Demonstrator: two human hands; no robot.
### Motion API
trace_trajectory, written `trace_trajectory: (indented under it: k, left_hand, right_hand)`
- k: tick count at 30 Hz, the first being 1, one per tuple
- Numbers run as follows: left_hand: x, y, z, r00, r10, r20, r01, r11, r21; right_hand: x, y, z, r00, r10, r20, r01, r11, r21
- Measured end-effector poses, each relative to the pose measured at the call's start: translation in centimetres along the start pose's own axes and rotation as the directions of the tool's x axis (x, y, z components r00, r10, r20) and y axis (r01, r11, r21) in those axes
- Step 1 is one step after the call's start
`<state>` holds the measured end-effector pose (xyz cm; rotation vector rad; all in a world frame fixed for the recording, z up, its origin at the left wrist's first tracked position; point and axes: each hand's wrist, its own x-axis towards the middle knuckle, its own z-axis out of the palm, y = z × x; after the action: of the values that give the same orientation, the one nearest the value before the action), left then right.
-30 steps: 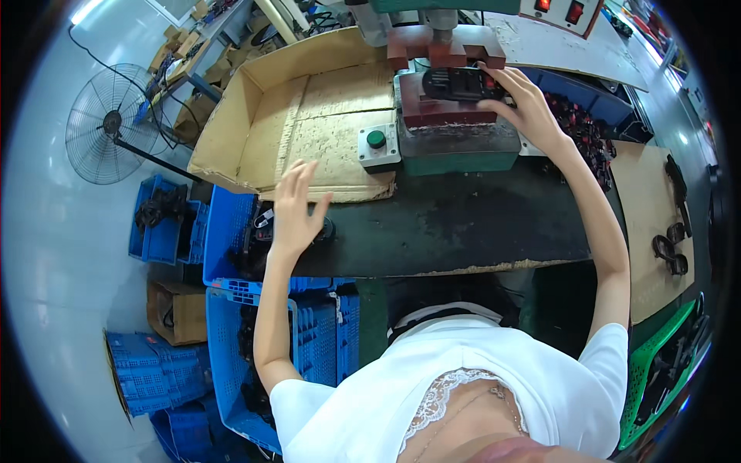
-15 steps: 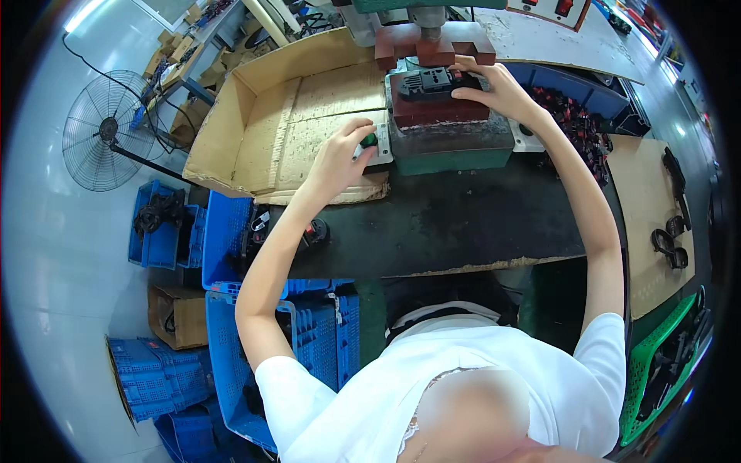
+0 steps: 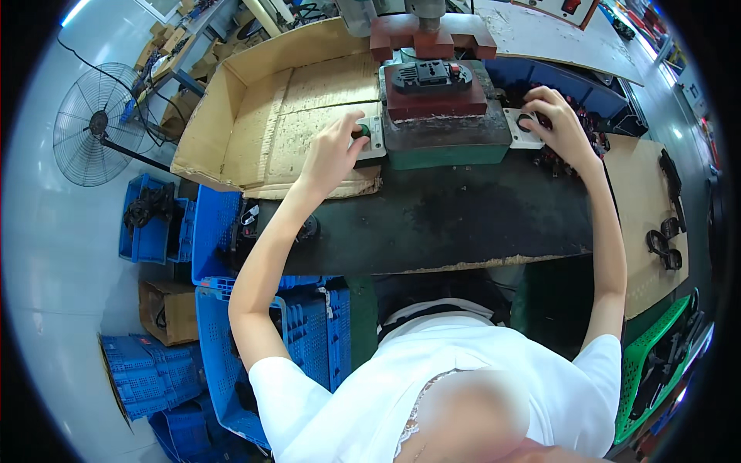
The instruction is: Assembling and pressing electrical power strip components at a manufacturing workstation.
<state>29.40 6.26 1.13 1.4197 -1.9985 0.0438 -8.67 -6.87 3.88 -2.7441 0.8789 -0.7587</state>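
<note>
My left hand point(image 3: 329, 151) is at the green push button point(image 3: 362, 131) on a metal plate left of the press base. Its thumb and fingers are apart, curved around the button. Over on the right, my right hand point(image 3: 563, 133) hovers with spread, bent fingers at a dark round button point(image 3: 526, 122) on another metal plate. Between the hands, a black elongated plastic housing point(image 3: 432, 76) with a small red piece at its right end lies on the dark red block point(image 3: 436, 106). Just above it hangs the notched red press head point(image 3: 431, 38). Neither hand touches the housing.
A big open cardboard box point(image 3: 309, 100) sits left of the press. Behind my right hand is a blue bin point(image 3: 571, 86) with many dark and red parts. Blue crates point(image 3: 224, 347) stand below left, a green basket point(image 3: 644, 363) at right. A fan point(image 3: 96, 123) stands far left.
My right hand has let go of the black housing and moved right and down to the right-hand button. The housing stays on the block. My left hand remains at the green button.
</note>
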Motion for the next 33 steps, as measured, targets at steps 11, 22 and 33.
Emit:
trace_trajectory:
  k: [11,22,33]
  left_hand:
    - [-0.2,-0.1,0.4,0.998,0.062,0.026,-0.064,0.996,0.055]
    - [0.3,0.1,-0.2,0.996,0.031,0.085,-0.038,0.996,0.080]
    - [2.9,-0.7,1.3,0.988,-0.151,-0.002,0.148,0.966,-0.212]
  right_hand:
    - [-2.2,-1.4,1.6,0.983,-0.024,-0.180,-0.016,0.976,-0.216]
    - [-2.1,-1.6,2.2,0.979,0.001,-0.203,-0.047,0.974,-0.219]
    - [-2.3,-1.9,2.7,0.941,0.297,-0.162,-0.314,0.945,-0.094]
